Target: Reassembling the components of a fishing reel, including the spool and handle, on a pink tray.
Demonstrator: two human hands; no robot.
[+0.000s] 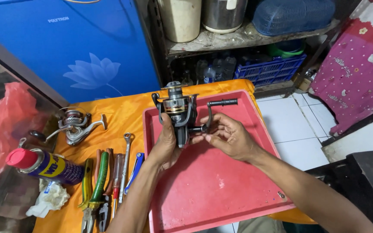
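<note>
Fishing reel [178, 113], dark grey with a gold-banded spool, sits upright at the middle of the frame, above the far end of the red tray [221, 190], its long axis running up and down with the spool on top. My left hand [165, 144] is wrapped around its body from the left and below, fingers pressed closed on it, so this hand is the nearer one and carries the weight. My right hand [229, 137] comes in from the right, fingertips pinching where the crank handle [214, 110] meets the body; the handle's arm rises to the upper right and ends in a black knob. The tray is bare under my hands. On the orange cloth [121, 112] at left lie a second, silver reel [75, 125], a spray can [44, 165] with a red cap, pliers [95, 192], screwdrivers and a crumpled tissue [48, 200].
</note>
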